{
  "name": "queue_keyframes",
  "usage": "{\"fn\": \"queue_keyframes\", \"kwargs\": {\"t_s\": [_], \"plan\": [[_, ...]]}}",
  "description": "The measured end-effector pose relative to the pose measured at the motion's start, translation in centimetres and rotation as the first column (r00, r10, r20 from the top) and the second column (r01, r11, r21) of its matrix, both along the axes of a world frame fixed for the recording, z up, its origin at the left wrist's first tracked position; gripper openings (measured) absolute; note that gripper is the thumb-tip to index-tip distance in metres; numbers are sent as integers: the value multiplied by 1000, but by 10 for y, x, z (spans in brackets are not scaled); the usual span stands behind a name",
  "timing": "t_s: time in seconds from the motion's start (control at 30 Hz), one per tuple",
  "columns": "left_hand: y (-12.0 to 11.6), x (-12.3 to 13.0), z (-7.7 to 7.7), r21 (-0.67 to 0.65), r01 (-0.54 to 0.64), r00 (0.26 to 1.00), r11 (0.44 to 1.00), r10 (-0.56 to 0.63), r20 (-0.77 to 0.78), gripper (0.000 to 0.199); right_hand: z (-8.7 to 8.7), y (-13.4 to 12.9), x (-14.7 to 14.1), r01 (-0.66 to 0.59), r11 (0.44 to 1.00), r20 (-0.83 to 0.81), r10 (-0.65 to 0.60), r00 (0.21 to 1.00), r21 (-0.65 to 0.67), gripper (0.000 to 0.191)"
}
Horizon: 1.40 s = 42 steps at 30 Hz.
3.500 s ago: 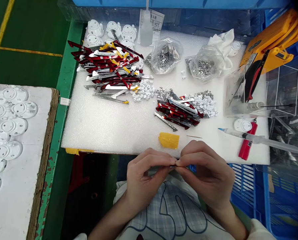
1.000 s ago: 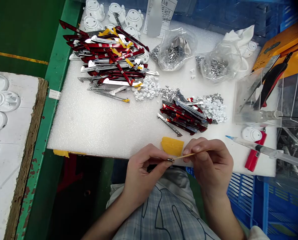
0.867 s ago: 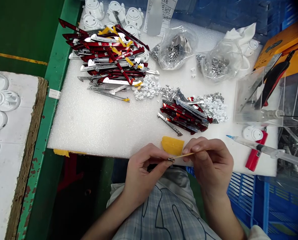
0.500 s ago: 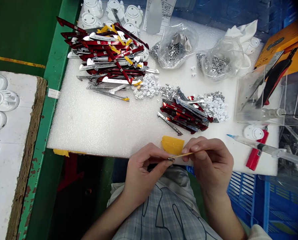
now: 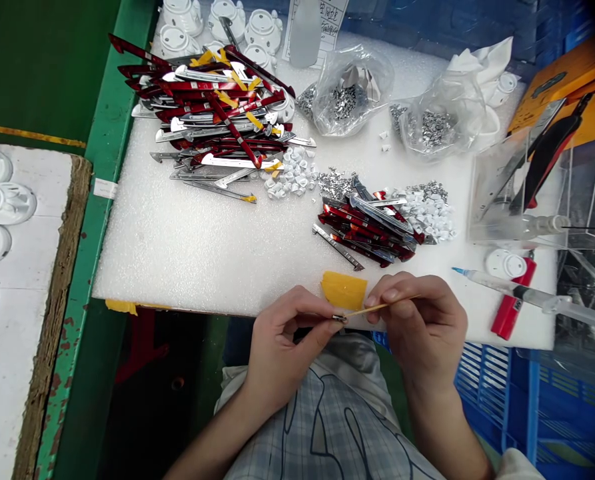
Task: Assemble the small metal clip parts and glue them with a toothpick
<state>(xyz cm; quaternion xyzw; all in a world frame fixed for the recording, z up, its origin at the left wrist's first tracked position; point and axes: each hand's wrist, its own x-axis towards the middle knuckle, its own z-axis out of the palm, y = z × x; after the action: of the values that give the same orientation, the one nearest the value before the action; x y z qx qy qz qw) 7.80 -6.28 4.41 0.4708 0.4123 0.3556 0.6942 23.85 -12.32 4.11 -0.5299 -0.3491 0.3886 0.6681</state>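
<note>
At the front edge of the white foam board, my left hand pinches a tiny dark metallic part between thumb and forefinger. My right hand grips a thin wooden stick, whose left end meets or nearly meets the small part. Just behind the fingers lies a piece of yellow tape. Beyond it is a small pile of red and silver strips, with white caps at its right. The exact shape of the small part is too small to tell.
A larger pile of red and silver strips lies at the back left. Plastic bags of metal bits stand behind. To the right are a syringe, a red marker and a clear box with pliers.
The small part has turned slightly in my left fingertips, and the stick's tip has shifted a little beside it. Both hands keep nearly the same place.
</note>
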Motion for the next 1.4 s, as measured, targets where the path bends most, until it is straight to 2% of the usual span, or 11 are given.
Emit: {"fn": "queue_keyframes", "kwargs": {"t_s": [0.27, 0.37, 0.47, 0.6, 0.93, 1.07, 1.13, 1.27, 1.4], "plan": [[1, 0, 1, -16, -5, 1000, 1000, 6, 24, 13, 0, -2, 2, 16, 1000, 14, -16, 1000, -8, 4], [0, 1, 1, -24, -22, 999, 999, 23, 44, 15, -1, -4, 6, 98, 995, 155, -101, 983, 31, 5], [-1, 1, 0, -22, -39, 998, 999, 40, 48, 12, -6, -8, 11, 145, 987, 377, -161, 912, 71, 15], [-1, 2, 1, -14, -37, 999, 999, 37, 20, 10, -11, -13, 15, 120, 992, 555, -114, 824, 25, 21], [0, 3, 2, 12, -44, 998, 999, 43, 48, 20, -14, -11, 15, 49, 999, 657, -36, 753, -1, 25], [0, 2, 2, -9, -47, 997, 999, 47, 60, 17, -13, -11, 16, 39, 999, 641, -16, 767, -22, 24], [0, 2, 2, -25, -41, 998, 999, 42, 52, 12, -10, -10, 15, 61, 998, 597, -37, 802, -20, 22], [1, 2, 1, -40, -28, 999, 999, 30, 42, 11, -3, -6, 11, 154, 987, 355, -158, 921, 38, 11], [2, 2, 1, -31, -25, 999, 999, 26, 33, 15, 0, -2, 4, 95, 994, 175, -102, 979, 46, 3]]}}
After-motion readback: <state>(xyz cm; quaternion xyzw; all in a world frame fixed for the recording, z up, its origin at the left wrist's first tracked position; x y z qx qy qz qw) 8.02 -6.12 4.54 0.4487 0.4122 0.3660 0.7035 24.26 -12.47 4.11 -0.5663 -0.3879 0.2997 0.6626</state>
